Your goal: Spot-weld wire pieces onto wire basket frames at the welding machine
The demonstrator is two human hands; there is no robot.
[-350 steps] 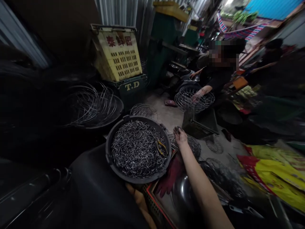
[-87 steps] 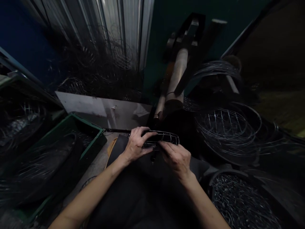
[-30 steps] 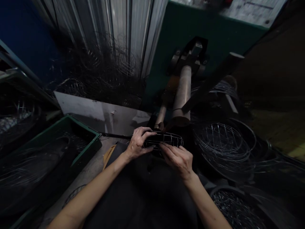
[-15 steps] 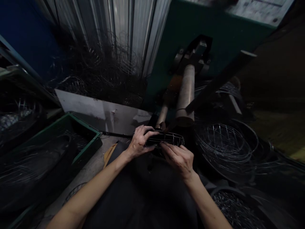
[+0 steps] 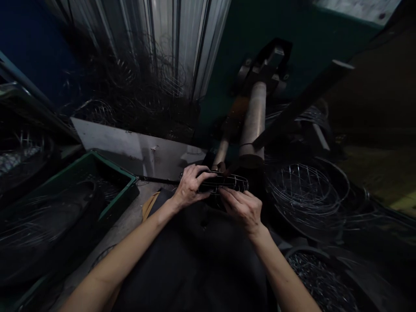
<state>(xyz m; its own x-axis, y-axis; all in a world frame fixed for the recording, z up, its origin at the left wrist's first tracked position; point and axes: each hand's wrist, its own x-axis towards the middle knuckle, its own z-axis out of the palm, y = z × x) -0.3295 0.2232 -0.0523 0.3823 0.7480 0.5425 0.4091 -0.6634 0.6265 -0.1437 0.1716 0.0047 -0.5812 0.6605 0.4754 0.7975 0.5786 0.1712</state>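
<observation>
A small flat wire cage piece (image 5: pixel 227 182) lies across both hands just above my lap. My left hand (image 5: pixel 190 186) grips its left end, fingers curled over the top wires. My right hand (image 5: pixel 242 208) pinches its near edge with the fingertips. Directly behind the piece stands a machine with two metal rollers (image 5: pixel 251 125) on a green frame. My dark apron fills the lower middle of the view.
A green crate (image 5: pixel 110 190) of wire parts sits at left. A stack of round wire baskets (image 5: pixel 302 190) lies at right. A black tub of small metal clips (image 5: pixel 321 281) is at lower right. Tangled wire rings (image 5: pixel 136 91) lean on the corrugated wall.
Both hands keep hold of the wire piece and have shifted slightly up toward the rollers. Long before, my right hand reached past the clip tub with another person in view.
</observation>
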